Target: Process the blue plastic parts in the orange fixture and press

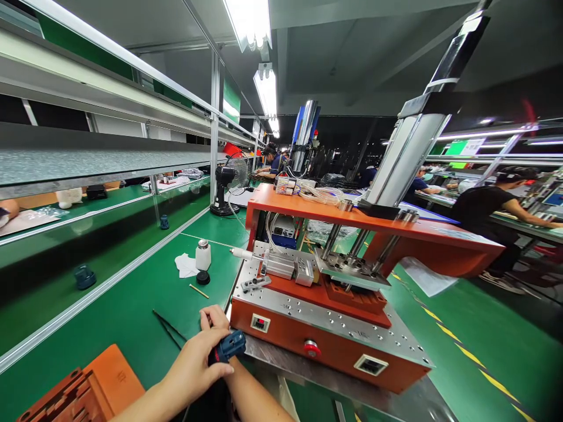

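Observation:
My left hand [197, 358] is closed round a dark blue plastic part [231, 346] with a little red on it, whose end sticks out past the thumb. Behind it, my right hand [214, 317] rests near the front left corner of the orange press, its forearm crossing under the part. The right fingers are curled, and whatever they may hold is hidden. Black tweezers [166, 326] lie on the green table just left of my hands. Farther back are a thin stick [199, 291], a black cap [203, 277], a white bottle [203, 255] and a white cloth [186, 265].
The orange press [329, 346] with metal plate and red button stands at the right. An orange fixture [109, 381] lies at the lower left. A black fan [225, 181] stands at the back, beneath a metal shelf frame [214, 129]. People sit at other benches.

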A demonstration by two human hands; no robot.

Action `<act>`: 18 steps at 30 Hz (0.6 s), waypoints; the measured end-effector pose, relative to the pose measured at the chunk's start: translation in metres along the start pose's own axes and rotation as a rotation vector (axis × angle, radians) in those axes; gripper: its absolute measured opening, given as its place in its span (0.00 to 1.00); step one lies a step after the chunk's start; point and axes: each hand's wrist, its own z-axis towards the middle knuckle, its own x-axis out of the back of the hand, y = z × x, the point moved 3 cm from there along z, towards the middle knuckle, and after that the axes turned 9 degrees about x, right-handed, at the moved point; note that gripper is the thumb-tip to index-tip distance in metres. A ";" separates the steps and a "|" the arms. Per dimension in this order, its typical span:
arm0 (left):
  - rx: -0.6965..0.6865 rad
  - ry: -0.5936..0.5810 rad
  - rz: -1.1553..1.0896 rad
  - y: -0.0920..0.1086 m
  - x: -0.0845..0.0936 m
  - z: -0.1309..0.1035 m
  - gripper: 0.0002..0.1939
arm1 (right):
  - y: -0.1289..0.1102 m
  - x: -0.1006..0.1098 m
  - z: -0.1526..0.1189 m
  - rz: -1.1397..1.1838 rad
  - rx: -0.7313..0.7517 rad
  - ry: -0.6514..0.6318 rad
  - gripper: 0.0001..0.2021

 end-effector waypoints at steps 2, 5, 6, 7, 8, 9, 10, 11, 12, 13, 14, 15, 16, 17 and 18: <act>0.003 -0.004 0.001 0.000 0.000 0.000 0.28 | 0.000 0.000 0.000 -0.002 0.002 0.007 0.10; 0.012 0.007 -0.002 0.000 0.000 0.000 0.29 | 0.000 0.000 0.000 -0.006 0.003 0.015 0.10; 0.015 0.010 -0.003 0.000 0.000 0.000 0.29 | 0.000 0.000 0.000 -0.008 0.003 0.016 0.10; 0.016 0.011 -0.003 -0.001 0.000 0.000 0.29 | 0.000 0.000 0.000 -0.009 0.003 0.017 0.10; 0.015 0.008 -0.002 -0.001 0.000 0.000 0.29 | -0.001 0.000 0.001 -0.011 0.001 0.017 0.10; 0.014 0.003 0.000 -0.001 0.000 0.000 0.29 | -0.002 0.001 0.001 -0.013 0.000 0.018 0.10; 0.013 -0.003 0.004 -0.001 0.000 0.000 0.29 | -0.003 0.001 0.001 -0.014 -0.002 0.018 0.10; 0.013 -0.008 0.009 -0.001 0.000 0.000 0.28 | -0.004 0.002 0.002 -0.016 -0.004 0.019 0.10; 0.013 -0.010 0.012 -0.001 0.001 0.000 0.28 | -0.004 0.002 0.002 -0.017 -0.006 0.019 0.10; 0.015 -0.010 0.014 -0.001 0.001 0.000 0.29 | -0.005 0.002 0.003 -0.019 -0.007 0.020 0.11; 0.016 -0.010 0.014 -0.001 0.001 0.000 0.29 | -0.006 0.003 0.003 -0.020 -0.006 0.022 0.11; 0.015 -0.013 0.011 -0.001 0.001 0.000 0.29 | -0.007 0.003 0.005 -0.021 -0.004 0.023 0.11; 0.011 -0.018 0.007 -0.001 0.001 -0.001 0.29 | -0.008 0.004 0.006 -0.022 -0.001 0.023 0.11; 0.006 -0.025 0.004 -0.001 0.001 -0.001 0.28 | -0.009 0.004 0.007 -0.023 0.003 0.022 0.11; 0.004 -0.031 0.005 0.000 0.001 -0.001 0.28 | -0.011 0.005 0.008 -0.024 0.005 0.021 0.12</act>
